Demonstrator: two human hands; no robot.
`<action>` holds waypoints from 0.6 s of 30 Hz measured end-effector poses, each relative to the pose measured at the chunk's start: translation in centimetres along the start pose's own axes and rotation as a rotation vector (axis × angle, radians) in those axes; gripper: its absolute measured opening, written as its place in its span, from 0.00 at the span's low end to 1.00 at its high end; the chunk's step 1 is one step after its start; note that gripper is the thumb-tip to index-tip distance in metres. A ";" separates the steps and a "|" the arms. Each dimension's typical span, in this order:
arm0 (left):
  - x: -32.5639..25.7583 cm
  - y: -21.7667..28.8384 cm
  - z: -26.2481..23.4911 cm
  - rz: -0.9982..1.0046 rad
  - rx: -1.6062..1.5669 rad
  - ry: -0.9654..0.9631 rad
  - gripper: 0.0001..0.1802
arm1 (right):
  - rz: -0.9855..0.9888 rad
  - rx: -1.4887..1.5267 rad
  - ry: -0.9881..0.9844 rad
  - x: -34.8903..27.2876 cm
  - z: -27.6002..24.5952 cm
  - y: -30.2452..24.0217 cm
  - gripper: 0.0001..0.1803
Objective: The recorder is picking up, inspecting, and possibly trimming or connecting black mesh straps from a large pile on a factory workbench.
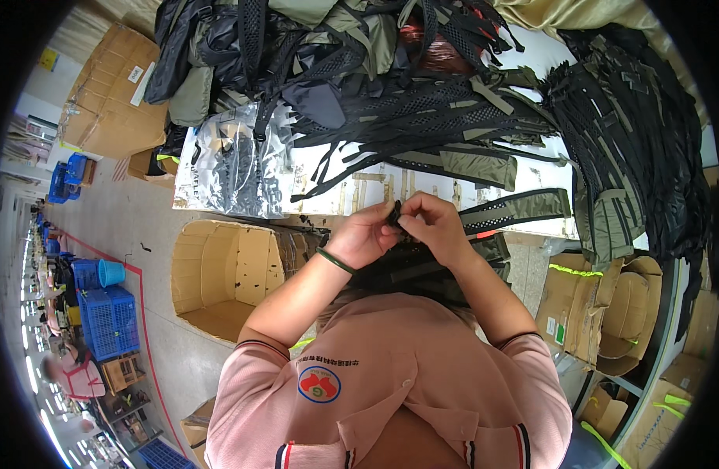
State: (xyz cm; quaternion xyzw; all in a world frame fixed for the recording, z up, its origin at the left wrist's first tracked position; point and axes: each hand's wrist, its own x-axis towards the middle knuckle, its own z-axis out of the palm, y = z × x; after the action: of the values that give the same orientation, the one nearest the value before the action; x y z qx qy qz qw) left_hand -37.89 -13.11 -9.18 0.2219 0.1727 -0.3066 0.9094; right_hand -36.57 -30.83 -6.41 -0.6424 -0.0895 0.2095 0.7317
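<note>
Close together at the table's near edge, my left hand (363,238) and my right hand (436,227) pinch a small black piece (395,213) between their fingertips. It looks like a strap end or buckle, but its kind is too small to make out. A black and olive shoulder strap (524,208) stretches off to the right from beneath my right hand. More dark strap material hangs below the hands, partly hidden by my forearms. Just beyond lies another olive-ended strap (481,166) on the white tabletop (336,190).
Black and olive bags (297,47) are heaped along the back. Many straps hang over the right side (609,141). A clear plastic bag (246,168) lies at left. Open cardboard boxes stand below the table at left (219,270) and right (582,301). Blue crates (109,320) are farther left.
</note>
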 end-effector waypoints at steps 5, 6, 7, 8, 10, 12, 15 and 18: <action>-0.4 0.1 -0.3 -0.014 -0.017 0.015 0.07 | -0.844 -0.765 0.092 0.4 0.3 -0.9 0.06; -0.6 0.2 -0.1 -0.019 -0.016 -0.001 0.08 | -0.789 -0.751 0.040 0.4 0.0 -1.1 0.06; -0.7 0.3 0.2 -0.023 -0.014 -0.016 0.09 | -0.735 -0.736 -0.013 0.4 -0.2 -1.2 0.06; -0.8 0.5 0.3 -0.023 -0.014 -0.017 0.09 | -0.735 -0.737 -0.013 0.4 -0.4 -1.1 0.06; -1.0 0.8 0.5 -0.086 0.019 -0.065 0.11 | -0.393 -0.341 -0.076 0.4 -0.7 -0.8 0.05; -0.8 0.6 0.3 -0.060 0.026 -0.062 0.12 | -0.308 -0.257 -0.064 0.4 -0.5 -0.4 0.05; -0.7 0.7 0.3 -0.055 0.010 -0.057 0.13 | -0.233 -0.169 0.006 0.3 0.1 -0.6 0.05; -0.5 0.7 0.2 -0.048 -0.003 -0.029 0.13 | -0.228 -0.201 0.060 0.1 0.5 -1.4 0.06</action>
State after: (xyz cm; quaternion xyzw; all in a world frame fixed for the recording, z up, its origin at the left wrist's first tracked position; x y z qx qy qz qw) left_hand -37.81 -12.48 -8.58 0.2117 0.1651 -0.3311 0.9046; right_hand -36.44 -30.51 -4.94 -0.7040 -0.1605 0.0957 0.6851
